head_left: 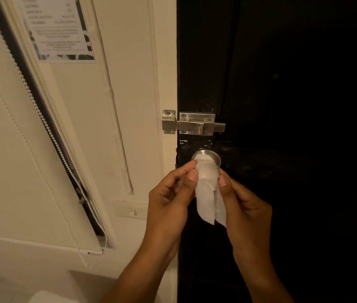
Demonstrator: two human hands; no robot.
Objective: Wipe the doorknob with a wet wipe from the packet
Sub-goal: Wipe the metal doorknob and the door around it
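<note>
Doorknob (206,157) mostly hidden under wet wipe (206,193).

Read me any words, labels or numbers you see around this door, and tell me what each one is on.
Nothing can be read with certainty.
Notice on the wall: several lines of print, too blurred to read.
Blind rail: a small dark label, too small to read.
Switch: a mark, not legible.
Door, latch, doorknob, wipe: no text visible.
</note>
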